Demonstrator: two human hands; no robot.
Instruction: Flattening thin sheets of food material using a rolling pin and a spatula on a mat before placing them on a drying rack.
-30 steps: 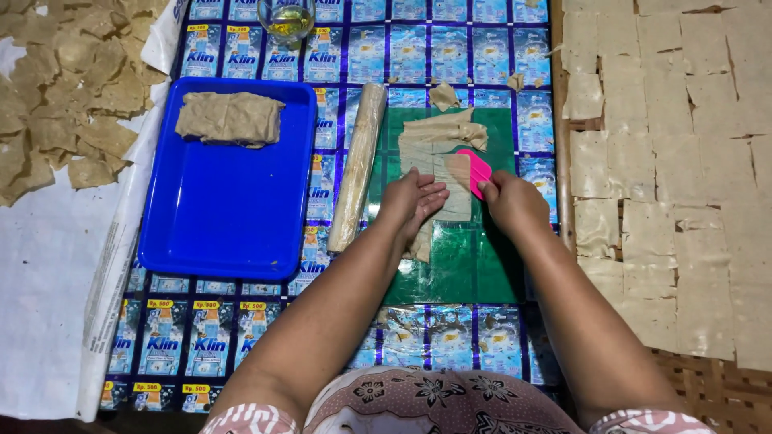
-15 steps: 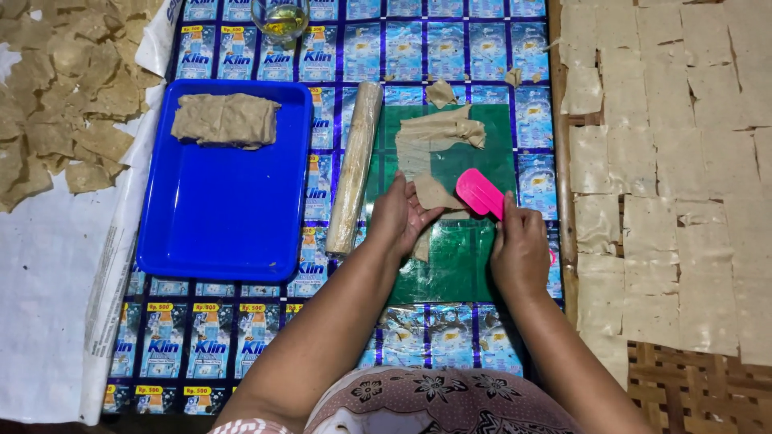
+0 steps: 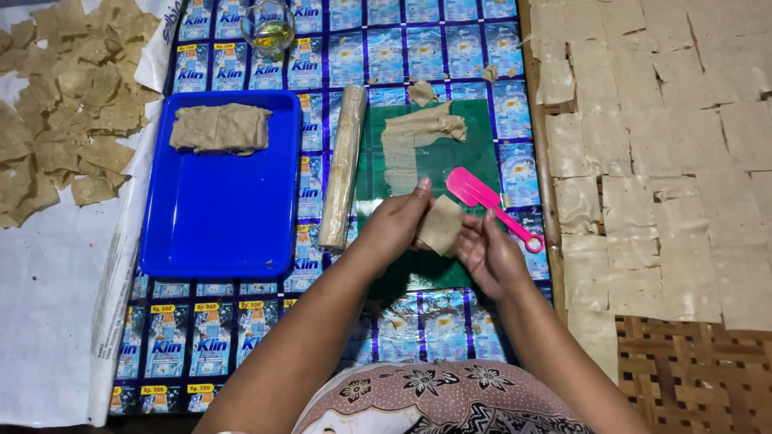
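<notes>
Two hands: meet over the green mat [image 3: 474,161], both pinching one thin square dough sheet [image 3: 441,225] lifted clear of the mat.
L hand [image 3: 394,225]: fingers closed on the sheet's left edge, thumb on top.
R hand [image 3: 489,253]: fingers curled under the sheet's right edge; also trapping the handle of the pink scraper [image 3: 482,197], blade resting on the mat.
Sheet position: in the air between the hands, just below the uncut dough strip [image 3: 418,141] lying on the mat.
Risk 1, tearing: sheet looks v. thin and soft; pulling the hands apart or pinching hard would prob. rip or stretch it out of square.
Risk 2, folding: held by 2 edges only, the middle can sag and stick to itself.
Risk 3, scraper: R hand does double duty; handle may slip or the blade may nick the sheet.
Risk 4, knock: L forearm passes near the rolling pin [image 3: 343,165]; a nudge could roll it toward the blue tray [image 3: 225,233] w/ its dough block [image 3: 221,128].
Risk 5, placement: laid squares [image 3: 643,161] at right sit edge to edge; an overlap would likely make sheets stick together.
Other: glass of oil [image 3: 269,28] at top, well apart from the hands; dried pieces [image 3: 72,104] at far left.
</notes>
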